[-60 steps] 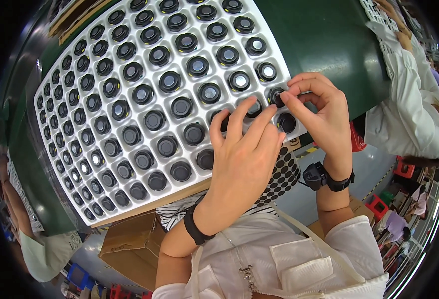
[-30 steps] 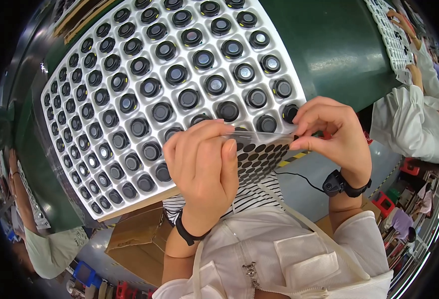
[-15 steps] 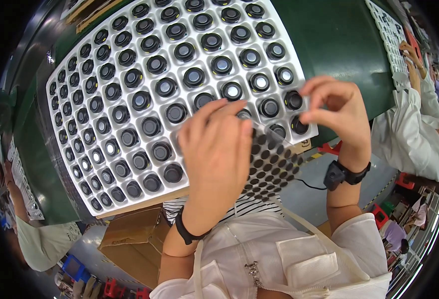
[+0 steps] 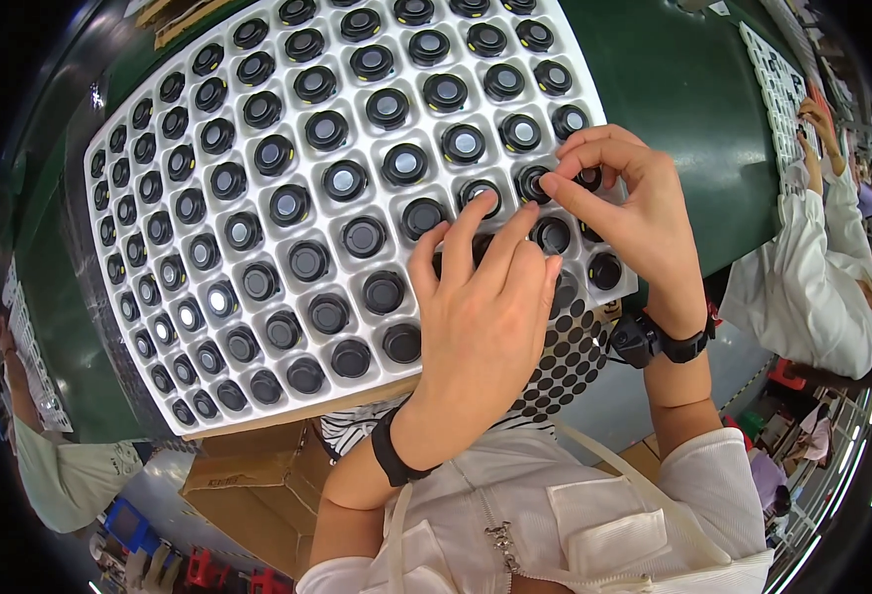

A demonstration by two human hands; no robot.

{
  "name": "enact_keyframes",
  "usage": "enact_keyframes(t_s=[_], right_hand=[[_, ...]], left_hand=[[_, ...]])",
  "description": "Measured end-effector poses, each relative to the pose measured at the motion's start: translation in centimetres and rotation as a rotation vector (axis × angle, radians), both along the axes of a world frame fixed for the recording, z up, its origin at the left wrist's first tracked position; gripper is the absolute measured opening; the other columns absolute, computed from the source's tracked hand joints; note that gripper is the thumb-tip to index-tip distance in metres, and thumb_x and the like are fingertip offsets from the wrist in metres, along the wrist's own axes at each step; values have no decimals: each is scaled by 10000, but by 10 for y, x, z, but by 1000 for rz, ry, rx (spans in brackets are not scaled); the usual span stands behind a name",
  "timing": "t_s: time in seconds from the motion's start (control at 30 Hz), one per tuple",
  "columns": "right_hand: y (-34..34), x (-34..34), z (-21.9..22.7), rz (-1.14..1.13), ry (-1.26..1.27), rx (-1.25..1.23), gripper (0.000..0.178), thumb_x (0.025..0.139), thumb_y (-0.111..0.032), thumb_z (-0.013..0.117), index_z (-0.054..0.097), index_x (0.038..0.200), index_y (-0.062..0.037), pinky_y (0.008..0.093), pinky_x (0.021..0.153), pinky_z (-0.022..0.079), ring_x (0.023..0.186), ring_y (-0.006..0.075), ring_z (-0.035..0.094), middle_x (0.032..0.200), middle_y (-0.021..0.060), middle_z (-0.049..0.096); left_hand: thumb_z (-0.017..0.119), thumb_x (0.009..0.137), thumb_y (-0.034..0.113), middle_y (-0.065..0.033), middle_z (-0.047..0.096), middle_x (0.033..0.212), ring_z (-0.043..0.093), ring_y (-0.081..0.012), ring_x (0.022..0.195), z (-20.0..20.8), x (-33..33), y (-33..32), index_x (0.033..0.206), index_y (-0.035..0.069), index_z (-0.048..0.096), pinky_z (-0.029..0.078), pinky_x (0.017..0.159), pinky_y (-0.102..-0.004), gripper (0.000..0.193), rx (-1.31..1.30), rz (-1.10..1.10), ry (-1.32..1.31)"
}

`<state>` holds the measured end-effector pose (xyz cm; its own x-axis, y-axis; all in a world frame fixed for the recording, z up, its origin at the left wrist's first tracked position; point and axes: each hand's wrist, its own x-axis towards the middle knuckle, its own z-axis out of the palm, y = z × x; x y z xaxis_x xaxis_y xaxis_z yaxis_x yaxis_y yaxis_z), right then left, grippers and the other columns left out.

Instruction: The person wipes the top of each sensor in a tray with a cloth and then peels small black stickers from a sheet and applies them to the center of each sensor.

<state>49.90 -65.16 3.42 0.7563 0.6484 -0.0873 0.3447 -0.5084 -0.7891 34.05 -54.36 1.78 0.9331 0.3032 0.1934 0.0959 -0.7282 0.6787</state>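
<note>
A large white moulded tray (image 4: 354,262) holds rows of round black parts (image 4: 344,180), many with a pale grey or shiny centre disc and others with an all-black top. My left hand (image 4: 481,307) reaches over the tray's near right area, fingertips touching parts there. A clear sheet of black round stickers (image 4: 565,366) comes out from under that hand, which appears to hold it. Thumb and index finger pinched, my right hand (image 4: 634,198) is at a round part (image 4: 533,185) near the tray's right edge. Whatever lies between those fingertips is too small to make out.
The tray lies on a green work surface (image 4: 683,129). Below its near edge stands an open cardboard box (image 4: 248,475). Another person's hands (image 4: 820,129) work at a similar tray (image 4: 775,89) on the right, and another person's sleeve (image 4: 75,465) shows at left.
My left hand has shifted right, its fingers now spread over the parts. My right hand has moved left and down onto a part, fingertips closer together. The tray sits slightly differently in view.
</note>
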Motion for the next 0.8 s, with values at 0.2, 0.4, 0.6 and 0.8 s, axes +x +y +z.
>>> enact_keyframes(t_s=[0.2, 0.4, 0.6, 0.8], right_hand=[[2, -1, -2, 25, -55, -19, 144, 788, -140, 827, 758, 863, -37, 239, 680, 383, 785, 82, 533, 1038, 30, 699], [1, -5, 1, 49, -153, -24, 225, 813, -97, 803, 719, 1009, -25, 258, 693, 413, 776, 102, 542, 1021, 44, 701], [-23, -26, 42, 212, 196, 75, 321, 822, -97, 818, 663, 1081, 11, 276, 775, 489, 853, 139, 625, 1017, 70, 699], [-32, -51, 44, 347, 290, 90, 356, 805, -107, 853, 647, 1066, 20, 299, 877, 554, 968, 163, 696, 1024, 82, 698]], left_hand=[[585, 1014, 159, -96, 650, 1313, 505, -350, 1300, 0, -1, 1, 1044, -6, 638, 331, 1069, -533, 176, 17, -5, 7], [591, 1010, 150, -82, 656, 1312, 497, -349, 1317, 3, -4, 4, 1022, -3, 648, 324, 1080, -518, 164, -11, -20, 16], [711, 919, 152, -91, 673, 1011, 625, -297, 993, 11, -23, 20, 880, 33, 626, 446, 861, -437, 152, -48, 69, -99], [712, 924, 156, -81, 588, 780, 576, -262, 567, 19, -33, 18, 842, 42, 597, 433, 529, -363, 181, -159, 61, -13]])
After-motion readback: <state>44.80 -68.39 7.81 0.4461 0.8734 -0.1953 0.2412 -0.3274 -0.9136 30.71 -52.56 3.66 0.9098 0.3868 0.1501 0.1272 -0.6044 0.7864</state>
